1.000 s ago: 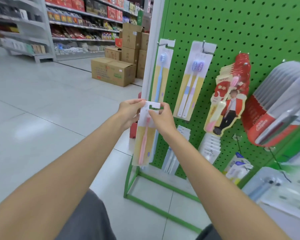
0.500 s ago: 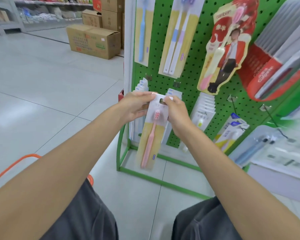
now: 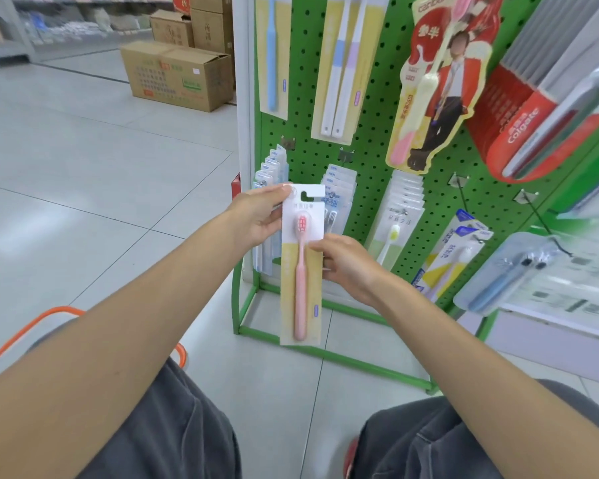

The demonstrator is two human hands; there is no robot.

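A pink toothbrush in a white and yellow card pack (image 3: 301,267) hangs upright in front of the green pegboard rack (image 3: 370,140). My left hand (image 3: 256,216) pinches the pack's top left corner beside its hang slot. My right hand (image 3: 346,267) pinches the pack's right edge at mid height. The pack is free of any hook and sits in front of the lower row of hanging packs.
More toothbrush packs hang on the rack: blue (image 3: 274,53), twin (image 3: 343,63), a red character card (image 3: 440,84), Colgate packs (image 3: 547,98). Lower hooks hold stacked packs (image 3: 398,216). Cardboard boxes (image 3: 177,74) stand on the tiled floor. An orange basket handle (image 3: 25,330) is at lower left.
The view has tilted down and the pack now sits lower against the rack. My right hand has slid from the top corner down to the pack's right edge.
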